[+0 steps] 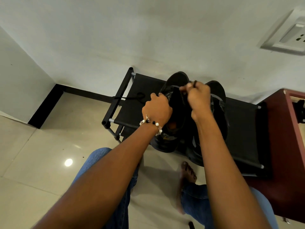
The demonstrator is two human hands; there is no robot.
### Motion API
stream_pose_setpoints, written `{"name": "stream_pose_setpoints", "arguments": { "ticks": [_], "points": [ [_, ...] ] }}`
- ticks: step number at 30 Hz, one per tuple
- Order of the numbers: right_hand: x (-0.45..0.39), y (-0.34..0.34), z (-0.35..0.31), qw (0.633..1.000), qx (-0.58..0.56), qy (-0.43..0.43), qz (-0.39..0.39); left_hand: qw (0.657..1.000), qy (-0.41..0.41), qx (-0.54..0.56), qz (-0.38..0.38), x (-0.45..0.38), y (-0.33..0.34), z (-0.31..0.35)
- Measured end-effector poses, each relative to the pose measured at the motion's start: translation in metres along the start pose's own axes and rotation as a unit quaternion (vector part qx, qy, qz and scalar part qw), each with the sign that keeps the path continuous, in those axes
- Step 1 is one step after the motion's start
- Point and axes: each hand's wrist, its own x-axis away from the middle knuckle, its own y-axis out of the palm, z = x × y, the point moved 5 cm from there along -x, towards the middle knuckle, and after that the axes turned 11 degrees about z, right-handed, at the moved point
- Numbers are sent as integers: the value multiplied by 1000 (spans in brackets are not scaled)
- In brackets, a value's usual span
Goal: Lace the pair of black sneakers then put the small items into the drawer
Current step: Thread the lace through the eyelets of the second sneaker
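Two black sneakers stand side by side on a black fabric shoe rack [142, 86]. My left hand [156, 109] grips the left side of the left sneaker [177, 80] near its tongue. My right hand [198, 96] pinches a black lace end [194, 83] above that sneaker's eyelets. The right sneaker [217, 91] lies mostly behind my right hand and forearm. A second black lace [137, 97] lies loose in a coil on the rack's left part.
A dark red cabinet [283, 146] stands against the rack's right side, its drawer area cut off at the frame edge. The wall is right behind the rack. My knees in blue jeans and a bare foot [188, 174] are on the tiled floor below.
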Motion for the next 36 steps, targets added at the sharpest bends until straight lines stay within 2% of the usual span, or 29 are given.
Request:
{"name": "stream_pose_setpoints", "arguments": {
  "ticks": [1,2,3,5,6,9,12,15,17,18,19,21,23,25,28,30,32,34,36],
  "points": [
    [-1,-5,-1,992,-104,69,-1,1000,0,0,0,0,0,0],
    [-3,-12,-4,984,-151,98,7,1000,0,-2,0,0,0,0],
    [-8,-19,-9,987,-137,85,24,1000,3,-4,1,0,0,1],
    [-12,-31,-17,999,18,-5,42,1000,4,3,4,0,-1,1],
    [-12,-32,-21,991,114,-56,30,1000,3,11,6,0,-1,1],
    [-9,-23,-25,923,347,-157,-47,999,0,40,19,-1,-3,-2],
    [-3,-20,-34,886,426,-179,-36,997,-13,65,29,-1,-4,-5],
    [8,-29,-51,857,463,-215,74,996,-19,75,34,-1,-5,-6],
    [15,-32,-65,847,440,-266,137,996,-24,78,38,-2,-4,-6],
    [14,-27,-67,849,421,-290,130,996,-26,79,38,-2,-4,-6],
    [13,-17,-64,860,397,-307,91,996,-29,79,37,-3,-4,-7],
    [17,8,-46,873,380,-304,-40,996,-35,79,32,-3,-5,-8],
    [21,25,-21,834,453,-296,-111,995,-43,85,28,-3,-5,-8],
    [23,31,-5,794,515,-307,-102,995,-49,87,29,-3,-4,-8],
    [23,33,-2,778,536,-320,-68,995,-51,86,30,-3,-4,-7],
    [22,33,-2,786,521,-324,-77,995,-54,83,28,-2,-4,-6],
    [17,30,-2,822,476,-295,-103,995,-59,79,26,-1,-3,-6],
    [9,23,-2,877,396,-246,-119,995,-62,75,27,0,-2,-5],
    [6,12,-7,948,245,-163,-121,996,-58,67,30,1,-1,-3]
  ]
}}
